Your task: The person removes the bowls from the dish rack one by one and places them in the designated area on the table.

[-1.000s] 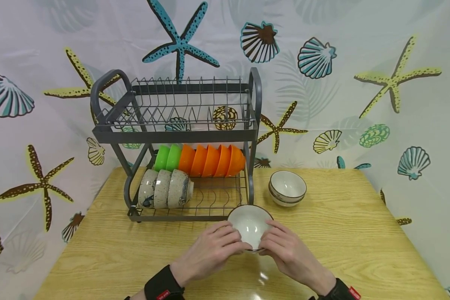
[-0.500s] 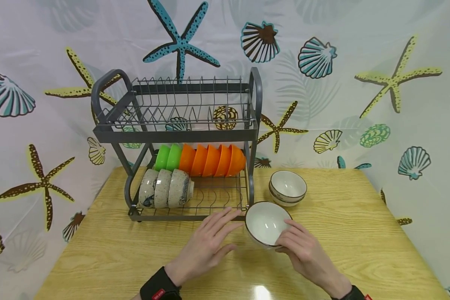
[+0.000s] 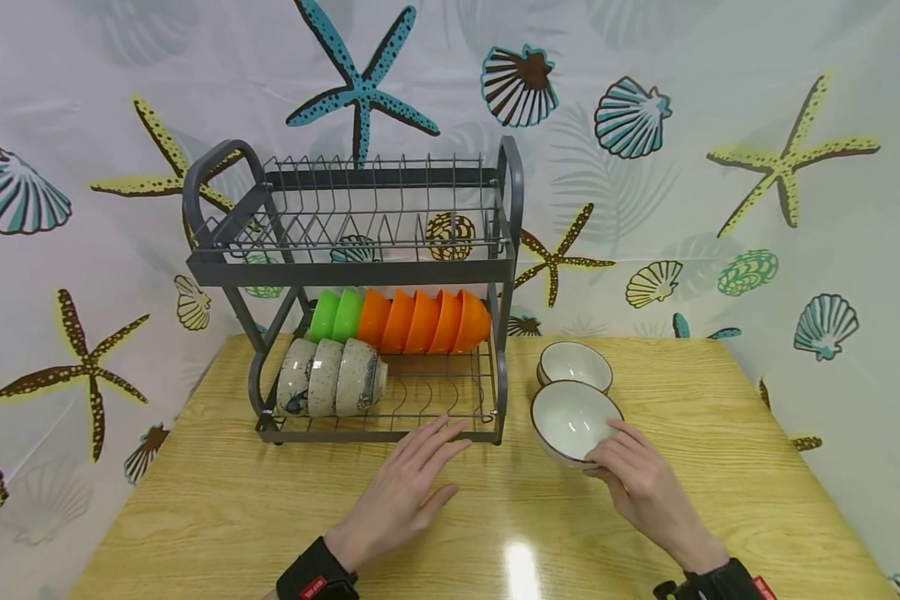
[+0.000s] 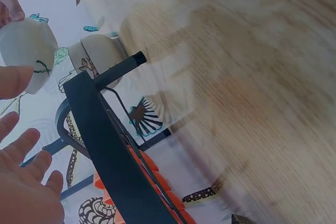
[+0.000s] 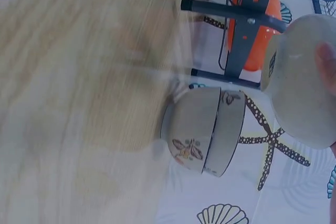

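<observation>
A white bowl with a thin dark rim (image 3: 572, 419) is pinched at its right edge by my right hand (image 3: 641, 483), thumb outside and fingers over the rim. In the right wrist view this bowl (image 5: 304, 82) hangs off the table, tilted. Just behind it stand nested white bowls (image 3: 576, 362), a flower print on their sides in the right wrist view. My left hand (image 3: 397, 483) hovers before the rack with spread, straight fingers and nothing in it; the left wrist view shows its fingers (image 4: 37, 166) near the rack's front bar.
A grey two-tier dish rack (image 3: 352, 272) stands at the back left. Its lower tier holds speckled bowls (image 3: 326, 379) at the front left, with green bowls (image 3: 336, 315) and several orange bowls (image 3: 423, 322) behind. The wooden table (image 3: 232, 517) meets a patterned cloth at the back.
My left hand has let go of the bowl and drawn slightly left, its fingers straightening. The right hand has carried the bowl right and back, up in front of the nested bowls.
</observation>
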`<state>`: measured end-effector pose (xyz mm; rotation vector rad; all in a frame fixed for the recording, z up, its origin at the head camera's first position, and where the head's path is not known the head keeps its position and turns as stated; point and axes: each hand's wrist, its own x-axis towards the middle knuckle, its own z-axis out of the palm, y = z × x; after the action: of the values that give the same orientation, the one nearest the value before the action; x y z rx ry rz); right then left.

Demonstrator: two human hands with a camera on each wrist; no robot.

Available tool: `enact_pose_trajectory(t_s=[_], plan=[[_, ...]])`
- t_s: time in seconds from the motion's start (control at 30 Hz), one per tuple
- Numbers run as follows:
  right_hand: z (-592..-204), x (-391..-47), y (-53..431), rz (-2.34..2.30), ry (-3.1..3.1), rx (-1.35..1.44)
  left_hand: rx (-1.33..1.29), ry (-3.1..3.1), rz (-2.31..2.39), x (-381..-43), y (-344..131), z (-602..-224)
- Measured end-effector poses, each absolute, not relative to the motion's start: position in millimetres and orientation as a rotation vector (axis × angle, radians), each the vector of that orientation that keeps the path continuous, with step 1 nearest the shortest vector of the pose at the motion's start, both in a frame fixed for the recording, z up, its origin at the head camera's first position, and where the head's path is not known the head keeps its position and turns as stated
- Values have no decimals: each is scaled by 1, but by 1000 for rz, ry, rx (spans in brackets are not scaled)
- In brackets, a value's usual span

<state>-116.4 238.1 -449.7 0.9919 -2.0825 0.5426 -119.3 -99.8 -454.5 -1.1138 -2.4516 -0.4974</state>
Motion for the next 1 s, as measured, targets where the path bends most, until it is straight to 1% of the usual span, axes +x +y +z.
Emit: enact_pose_trajectory(t_s=[0.4, 1.0], plan=[[-444, -142, 257, 488, -2193, 906, -1087, -2486, -504, -118, -103, -459], [-444, -185, 263, 401, -2207, 801, -1079, -2489, -514, -118, -104, -462]])
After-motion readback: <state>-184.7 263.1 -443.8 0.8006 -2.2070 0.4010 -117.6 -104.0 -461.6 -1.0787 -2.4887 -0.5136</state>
